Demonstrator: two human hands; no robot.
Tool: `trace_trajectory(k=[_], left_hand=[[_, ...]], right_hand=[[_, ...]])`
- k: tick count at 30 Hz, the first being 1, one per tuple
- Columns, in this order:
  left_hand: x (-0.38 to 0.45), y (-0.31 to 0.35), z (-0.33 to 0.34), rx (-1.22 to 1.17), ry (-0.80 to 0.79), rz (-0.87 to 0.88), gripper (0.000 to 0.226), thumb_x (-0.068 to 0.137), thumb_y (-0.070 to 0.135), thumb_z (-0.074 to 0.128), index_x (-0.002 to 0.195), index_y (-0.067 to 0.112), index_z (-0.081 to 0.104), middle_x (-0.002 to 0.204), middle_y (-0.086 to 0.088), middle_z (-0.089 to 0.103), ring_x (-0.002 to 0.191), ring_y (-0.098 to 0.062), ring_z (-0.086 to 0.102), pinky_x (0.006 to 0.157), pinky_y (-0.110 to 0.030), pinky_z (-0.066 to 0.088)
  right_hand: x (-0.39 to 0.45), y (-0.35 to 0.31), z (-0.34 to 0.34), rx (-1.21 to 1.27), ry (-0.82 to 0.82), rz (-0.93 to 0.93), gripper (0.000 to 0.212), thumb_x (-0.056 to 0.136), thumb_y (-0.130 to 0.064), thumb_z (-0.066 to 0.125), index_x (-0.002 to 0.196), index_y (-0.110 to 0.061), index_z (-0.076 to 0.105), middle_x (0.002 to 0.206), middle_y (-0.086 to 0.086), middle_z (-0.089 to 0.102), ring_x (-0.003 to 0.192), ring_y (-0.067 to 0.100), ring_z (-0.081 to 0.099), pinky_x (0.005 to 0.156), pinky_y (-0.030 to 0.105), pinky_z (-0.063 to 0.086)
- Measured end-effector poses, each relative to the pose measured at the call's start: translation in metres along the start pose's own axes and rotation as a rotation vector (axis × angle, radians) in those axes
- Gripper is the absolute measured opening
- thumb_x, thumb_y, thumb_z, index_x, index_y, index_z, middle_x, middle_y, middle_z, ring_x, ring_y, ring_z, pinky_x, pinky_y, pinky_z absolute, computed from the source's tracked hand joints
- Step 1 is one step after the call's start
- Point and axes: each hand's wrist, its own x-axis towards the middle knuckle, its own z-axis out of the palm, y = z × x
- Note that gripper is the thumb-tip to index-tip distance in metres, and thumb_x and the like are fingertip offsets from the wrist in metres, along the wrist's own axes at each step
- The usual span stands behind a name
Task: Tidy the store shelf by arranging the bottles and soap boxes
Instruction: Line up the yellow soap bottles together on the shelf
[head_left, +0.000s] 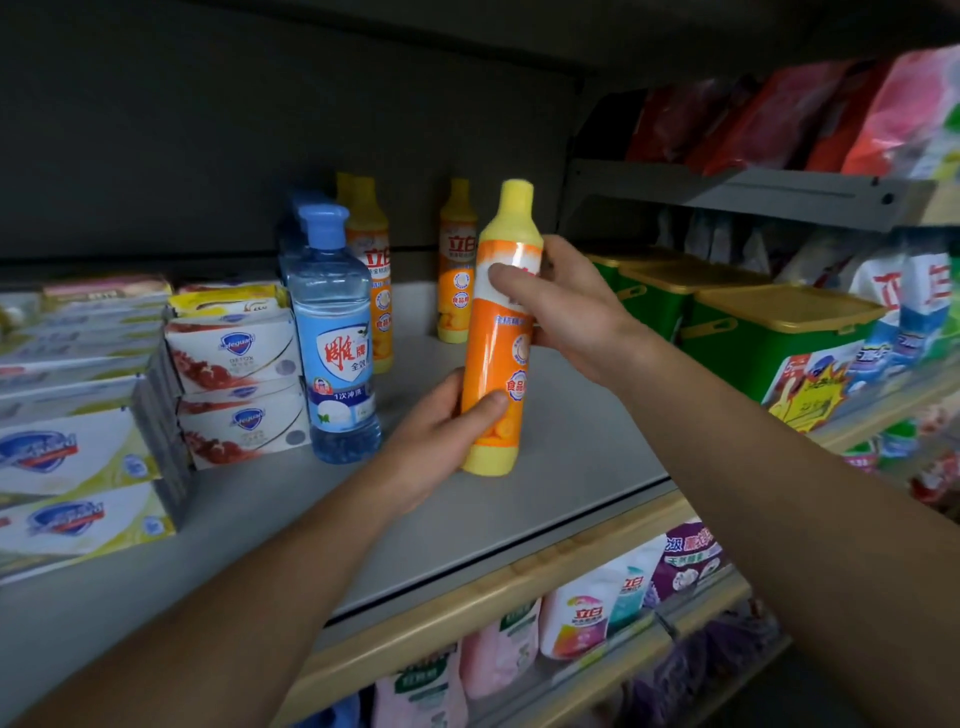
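Head camera looks down on a grey store shelf (571, 457) where both hands hold one orange dish-soap bottle (498, 358) with a yellow cap, upright and slightly tilted, near the middle of the shelf toward its front edge. The left hand (441, 441) wraps the bottle's lower body, thumb across the label, and the right hand (561, 301) clasps the upper part just below the shoulder, thumb in front and fingers behind. Each grip is closed around the bottle. Whether its base touches the shelf or hangs just above is hard to tell.

Behind it, toward the back edge, stand two more orange bottles (457, 265) of the same kind, one apart to the right and one behind a clear blue dish-soap bottle (337, 338). At the left end, Safeguard soap boxes (234, 384) sit in stacks, with more boxes in a front-left pile (78, 467). Green tubs (753, 343) line the right end.

The step in hand looks like placing this orange bottle into line with its fellows. The next move probably calls for carrying it back and setting it squarely beside the others, label forward, without knocking the blue bottle just beside the left hand. The tall, narrow shape would tip easily if released off-balance.
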Motion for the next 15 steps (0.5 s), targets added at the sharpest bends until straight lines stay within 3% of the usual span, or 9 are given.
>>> trace_trajectory(k=[3, 5, 7, 10, 13, 15], left_hand=[[0.006, -0.003, -0.005, 0.261, -0.007, 0.118, 0.036, 0.082, 0.046, 0.062, 0.117, 0.037, 0.056, 0.113, 0.016, 0.067, 0.100, 0.001, 0.065, 0.079, -0.018, 0.054], [0.011, -0.008, -0.009, 0.411, 0.048, 0.158, 0.033, 0.087, 0.039, 0.066, 0.118, 0.035, 0.055, 0.108, 0.016, 0.068, 0.096, 0.003, 0.066, 0.081, -0.020, 0.056], [0.014, -0.014, -0.013, 0.656, 0.119, 0.165, 0.034, 0.088, 0.035, 0.067, 0.120, 0.026, 0.059, 0.110, 0.008, 0.069, 0.099, -0.005, 0.066, 0.090, -0.027, 0.053], [0.016, -0.019, -0.019, 1.004, 0.126, 0.093, 0.046, 0.089, 0.039, 0.062, 0.131, 0.020, 0.056, 0.129, -0.002, 0.062, 0.117, -0.019, 0.059, 0.098, -0.028, 0.044], [0.017, -0.023, -0.019, 1.199, 0.104, 0.039, 0.052, 0.091, 0.045, 0.055, 0.136, 0.018, 0.052, 0.138, -0.007, 0.056, 0.126, -0.027, 0.051, 0.102, -0.031, 0.039], [0.019, -0.027, -0.018, 1.300, 0.083, 0.013, 0.056, 0.091, 0.050, 0.052, 0.136, 0.017, 0.052, 0.140, -0.007, 0.054, 0.128, -0.028, 0.049, 0.106, -0.036, 0.039]], right_hand=[[-0.007, -0.005, -0.002, -0.228, 0.060, -0.212, 0.054, 0.085, -0.033, 0.074, 0.131, -0.027, 0.048, 0.110, -0.009, 0.066, 0.099, 0.007, 0.066, 0.086, 0.033, 0.057], [-0.010, -0.001, -0.004, -0.286, 0.097, -0.271, 0.060, 0.083, -0.032, 0.075, 0.134, -0.028, 0.045, 0.110, -0.013, 0.065, 0.098, 0.002, 0.063, 0.085, 0.028, 0.056], [-0.010, 0.008, -0.007, -0.280, 0.123, -0.269, 0.063, 0.083, -0.031, 0.076, 0.137, -0.028, 0.043, 0.110, -0.013, 0.064, 0.097, -0.001, 0.063, 0.082, 0.024, 0.055], [-0.008, 0.022, -0.013, -0.266, 0.149, -0.229, 0.066, 0.083, -0.030, 0.077, 0.138, -0.029, 0.041, 0.103, -0.022, 0.060, 0.092, -0.008, 0.060, 0.074, 0.013, 0.050], [-0.006, 0.034, -0.016, -0.264, 0.183, -0.218, 0.067, 0.085, -0.030, 0.074, 0.141, -0.030, 0.037, 0.099, -0.027, 0.057, 0.087, -0.017, 0.058, 0.069, 0.006, 0.047], [-0.005, 0.041, -0.021, -0.238, 0.173, -0.205, 0.069, 0.086, -0.030, 0.073, 0.142, -0.032, 0.033, 0.101, -0.027, 0.058, 0.089, -0.016, 0.059, 0.072, 0.009, 0.050]])
